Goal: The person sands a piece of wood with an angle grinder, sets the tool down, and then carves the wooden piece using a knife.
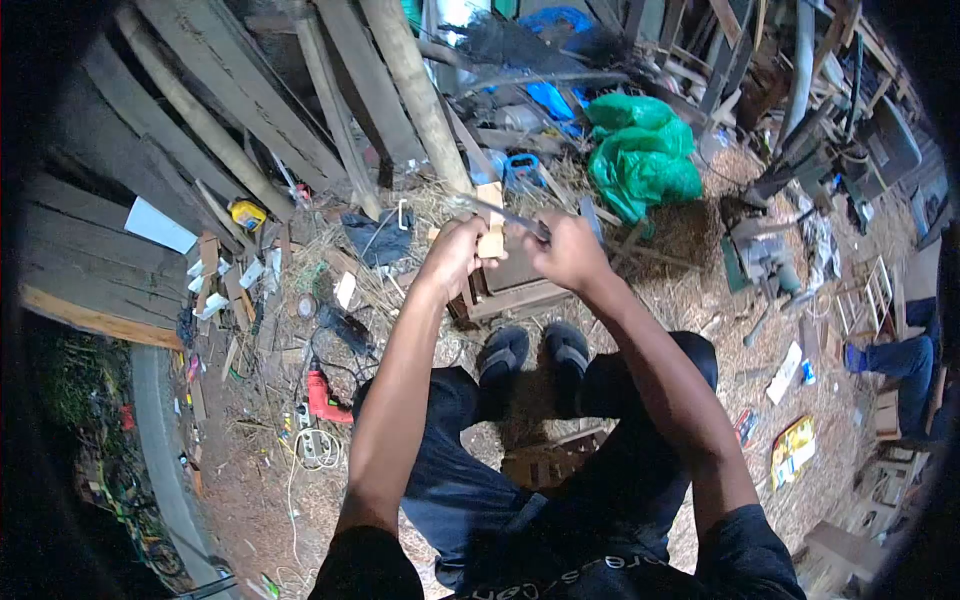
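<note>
My left hand [458, 255] is wrapped round a small pale-yellow piece of wood [491, 245], whose upper end stands out past the fingers. In my right hand [570, 252] is a long, narrow grey metal tool [508, 217], shaped like a file or blade. It slants up to the left and crosses over the wood in this view; its handle is hidden in my fist. Just below both hands, in front of my feet, stands a low wooden block or bench [520, 298].
A red power drill [325, 396] and its pale cord lie on the left. Green plastic sheeting [645, 160] is heaped beyond my right hand. Planks and poles [415, 90] lean at the back. A bench vise [765, 265] stands right; another person's leg [900, 360] shows at far right.
</note>
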Tool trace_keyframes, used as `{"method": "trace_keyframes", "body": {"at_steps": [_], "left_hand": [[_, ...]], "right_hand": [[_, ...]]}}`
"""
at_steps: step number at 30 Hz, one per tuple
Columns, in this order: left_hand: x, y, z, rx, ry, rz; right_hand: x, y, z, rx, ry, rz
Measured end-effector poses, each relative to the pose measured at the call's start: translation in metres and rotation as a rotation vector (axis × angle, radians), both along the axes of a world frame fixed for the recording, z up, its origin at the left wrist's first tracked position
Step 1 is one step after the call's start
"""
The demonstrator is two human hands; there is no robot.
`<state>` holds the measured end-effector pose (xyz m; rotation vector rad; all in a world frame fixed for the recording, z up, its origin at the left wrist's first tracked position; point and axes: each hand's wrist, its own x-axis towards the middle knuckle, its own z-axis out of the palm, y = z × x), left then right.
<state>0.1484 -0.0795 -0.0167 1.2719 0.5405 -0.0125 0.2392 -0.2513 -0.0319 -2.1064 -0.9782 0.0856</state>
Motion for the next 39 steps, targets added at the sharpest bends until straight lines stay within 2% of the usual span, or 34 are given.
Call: {"method": "trace_keyframes", "body": {"at_steps": [4,7,10,13,14,18,20,24,27,31,37,39], "left_hand": [[-0.015,-0.025,0.041,-0.021,-0.173,0.105],[-0.013,-0.03,0.048,0.034,-0.285,0.057],[-0.01,-0.032,0.054,0.057,-0.273,0.089],[-0.016,-0.03,0.066,-0.02,-0.386,0.015],[-0.016,-0.025,0.069,-0.073,-0.409,-0.075],[-0.022,-0.02,0.076,-0.014,-0.415,-0.182],[-0.023,-0.02,0.078,-0.081,-0.446,-0.2],[-0.027,-0.031,0.075,-0.089,-0.471,-0.062],[-0.027,-0.031,0.072,0.127,-0.441,-0.095],[-0.031,-0.039,0.08,0.245,-0.512,-0.079],[-0.022,-0.048,0.074,0.454,-0.437,-0.032],[-0.017,-0.054,0.073,0.444,-0.436,0.032]], "right_hand": [[0.004,-0.006,0.025,0.009,-0.138,0.063],[0.005,-0.001,0.03,0.064,-0.208,0.118],[0.003,0.003,0.044,-0.049,-0.205,0.108],[0.002,0.008,0.044,-0.075,-0.191,0.102],[0.004,0.009,0.044,-0.071,-0.194,0.099],[0.01,0.008,0.062,-0.046,-0.363,0.126],[0.007,0.009,0.059,-0.051,-0.313,0.058],[-0.001,0.01,0.054,-0.058,-0.251,-0.001],[-0.007,0.01,0.056,-0.067,-0.255,-0.017],[-0.01,0.01,0.06,-0.059,-0.253,-0.042],[-0.005,0.01,0.057,-0.142,-0.271,-0.112],[-0.003,0.01,0.061,-0.152,-0.261,-0.136]]}}
